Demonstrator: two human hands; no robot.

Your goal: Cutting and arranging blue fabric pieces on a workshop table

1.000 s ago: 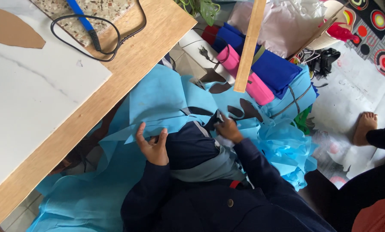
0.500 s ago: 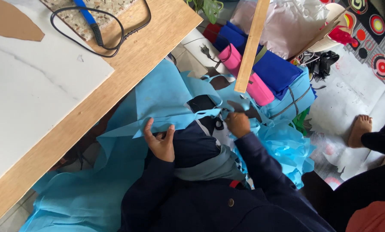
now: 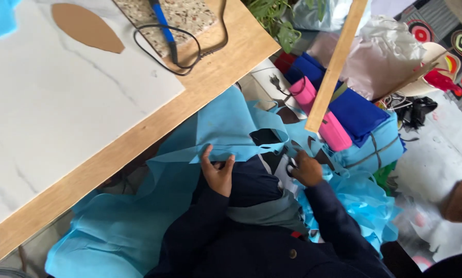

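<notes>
head view, looking down: the left hand (image 3: pixel 218 172), just left of the frame's centre, pinches the lower edge of a sheet of light blue fabric (image 3: pixel 225 123), thumb and fingers closed on the cloth. the right hand (image 3: pixel 305 170), a little right of centre, is curled around something small and pale; it looks like a pair of scissors, but the hand covers most of it, so i cannot tell for sure. the fabric hangs off the wooden table edge (image 3: pixel 138 139) and spreads down across the lap to the lower left of the frame, with more of it crumpled at the lower right.

compared with half a second ago, both hands sit a touch lower in the frame and the left thumb now points up over the cloth edge rather than lying along it. the dark cut-out opening in the fabric sits just above and between the hands, much as before. the right hand has come slightly nearer the left.

at the upper left lies a white marble-look board (image 3: pixel 61 103) with a brown paper shape (image 3: pixel 86 27) on it. above centre, a blue-handled tool (image 3: pixel 161 20) with a black cord rests on a speckled slab (image 3: pixel 189 13). a wooden slat (image 3: pixel 336 62) leans across the upper right, over pink rolls (image 3: pixel 305 92) and a dark blue bundle (image 3: pixel 354 110). a bare foot (image 3: pixel 460 198) of another person shows at the right edge.
</notes>
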